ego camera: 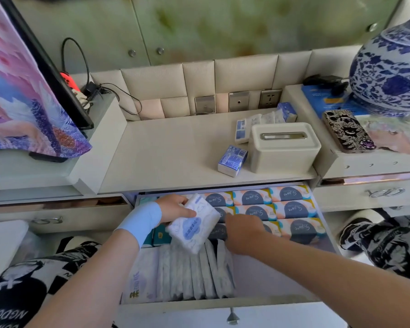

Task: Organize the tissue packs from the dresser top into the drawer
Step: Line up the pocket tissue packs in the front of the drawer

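Head view looks down on an open drawer (199,304) below a pale tabletop (171,143). Left hand (173,208), with a light blue wristband (141,220), grips a white pack (192,227) by its upper end, thumb across the front; the pack is tilted and held above the drawer's middle. Right hand (243,233) reaches down just beside that pack, back toward the camera. Its fingers dip between the rows and are hidden, so I cannot tell whether they grip anything.

Along the drawer's front stands a row of white packs (194,275) on edge, pressed close together. Orange-and-grey packs (291,209) lie flat in rows at the back and right.

On the tabletop, a blue pack (232,160) lies just beside a white tissue box (283,147). Behind the box, more small packs (265,121) line up near the wall. To the right, on a raised ledge, rest a patterned phone (348,131) and a blue-and-white vase (391,74).
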### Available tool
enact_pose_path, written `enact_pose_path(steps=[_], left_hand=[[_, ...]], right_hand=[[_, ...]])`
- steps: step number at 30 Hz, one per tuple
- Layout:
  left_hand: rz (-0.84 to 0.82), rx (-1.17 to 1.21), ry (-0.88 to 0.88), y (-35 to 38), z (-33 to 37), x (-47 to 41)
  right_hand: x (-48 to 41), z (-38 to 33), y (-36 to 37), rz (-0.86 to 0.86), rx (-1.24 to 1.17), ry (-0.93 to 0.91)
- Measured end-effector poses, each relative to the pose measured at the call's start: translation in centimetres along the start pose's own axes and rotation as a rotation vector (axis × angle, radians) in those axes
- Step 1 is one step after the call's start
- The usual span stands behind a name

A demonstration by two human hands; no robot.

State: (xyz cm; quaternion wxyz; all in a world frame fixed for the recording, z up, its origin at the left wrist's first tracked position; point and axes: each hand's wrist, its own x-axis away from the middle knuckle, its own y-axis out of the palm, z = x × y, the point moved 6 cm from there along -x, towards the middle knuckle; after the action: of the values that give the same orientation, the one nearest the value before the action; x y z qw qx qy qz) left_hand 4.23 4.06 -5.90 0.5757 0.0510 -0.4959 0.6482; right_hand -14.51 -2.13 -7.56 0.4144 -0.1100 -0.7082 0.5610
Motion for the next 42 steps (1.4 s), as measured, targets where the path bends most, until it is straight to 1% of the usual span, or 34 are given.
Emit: enact_pose_path(steps=[1, 3, 4, 5, 6, 8, 10, 11, 12, 14, 15, 17, 18, 19, 21, 23, 26, 29, 30, 32, 33, 35, 38, 41, 42], left_hand=[[0.015, -0.003, 0.007, -0.1, 0.4, 0.3], [0.044, 0.035, 0.032, 0.2, 1.4, 0.9], [0.026, 0.11, 0.059, 0.9, 2.1, 1.2], [-0.02, 0.215, 0.089, 1.7, 2.9, 1.5], [-0.08, 0.322, 0.119, 2.6, 3.8, 1.9], [-0.175, 0.426, 0.177, 4.0, 5.5, 2.2], [-0.204, 0.365, 0.22, 5.3, 6.3, 1.9], [-0.206, 0.302, 0.231, 5.9, 6.6, 1.7], [-0.204, 0.225, 0.239, 6.4, 6.7, 1.6], [-0.191, 0.059, 0.242, 7.3, 6.6, 1.4], [-0.175, -0.029, 0.234, 7.4, 6.4, 1.4], [-0.119, -0.316, 0.244, 7.6, 6.2, 1.7], [-0.106, -0.46, 0.258, 7.9, 6.1, 1.8], [-0.117, -0.554, 0.27, 8.4, 5.9, 1.9], [-0.153, -0.616, 0.276, 9.3, 5.6, 1.9], [-0.145, -0.645, 0.267, 9.6, 5.4, 1.9], [-0.07, -0.718, 0.23, 10.3, 4.8, 1.8], [0.005, -0.684, 0.246, 11.1, 4.5, 1.7], [0.018, -0.68, 0.262, 11.2, 4.6, 1.6], [0.024, -0.698, 0.287, 11.3, 4.9, 1.5], [0.018, -0.718, 0.29, 11.2, 5.0, 1.5], [-0.011, -0.726, 0.265, 10.8, 4.6, 1.4], [-0.052, -0.647, 0.231, 10.1, 3.7, 1.4], [0.02, -0.771, 0.217, 9.1, 3.1, 1.8], [0.013, -0.803, 0.2, 8.9, 2.6, 1.9]], right_hand=[[-0.4, 0.5, -0.5, -0.05, -0.213, 0.062], [-0.5, 0.9, -1.2, -0.222, -0.825, 0.163], [-0.2, 0.7, -1.6, -0.334, -1.12, 0.196], [0.3, 0.6, -2.0, -0.43, -1.321, 0.202], [0.6, 0.6, -2.1, -0.493, -1.412, 0.184], [1.1, 0.6, -1.9, -0.549, -1.43, 0.131], [1.2, 1.3, -1.2, -0.488, -1.374, 0.167], [1.5, 1.7, -1.2, -0.437, -1.298, 0.194], [1.5, 2.2, -1.1, -0.386, -1.167, 0.199], [1.9, 3.2, -1.7, -0.356, -0.84, 0.186], [2.2, 3.6, -1.9, -0.369, -0.726, 0.191], [2.5, 4.6, -1.5, -0.417, -0.523, 0.188], [2.7, 5.0, -1.1, -0.431, -0.421, 0.18], [3.0, 5.2, -0.6, -0.451, -0.339, 0.176], [3.1, 5.3, 1.0, -0.504, -0.232, 0.167], [2.6, 5.2, 2.6, -0.511, -0.182, 0.17], [2.4, 4.5, 3.9, -0.52, -0.233, 0.207], [2.1, 3.4, 4.4, -0.449, -0.319, 0.166], [2.1, 3.0, 5.4, -0.48, -0.431, 0.184], [2.5, 1.7, 7.5, -0.614, -0.775, 0.241], [2.8, 1.3, 8.1, -0.667, -0.889, 0.262], [2.8, 1.1, 8.4, -0.683, -0.925, 0.251], [2.4, 0.8, 8.4, -0.64, -1.003, 0.232], [2.2, 0.2, 8.5, -0.61, -1.085, 0.283], [2.2, -0.2, 8.8, -0.618, -1.112, 0.293]])
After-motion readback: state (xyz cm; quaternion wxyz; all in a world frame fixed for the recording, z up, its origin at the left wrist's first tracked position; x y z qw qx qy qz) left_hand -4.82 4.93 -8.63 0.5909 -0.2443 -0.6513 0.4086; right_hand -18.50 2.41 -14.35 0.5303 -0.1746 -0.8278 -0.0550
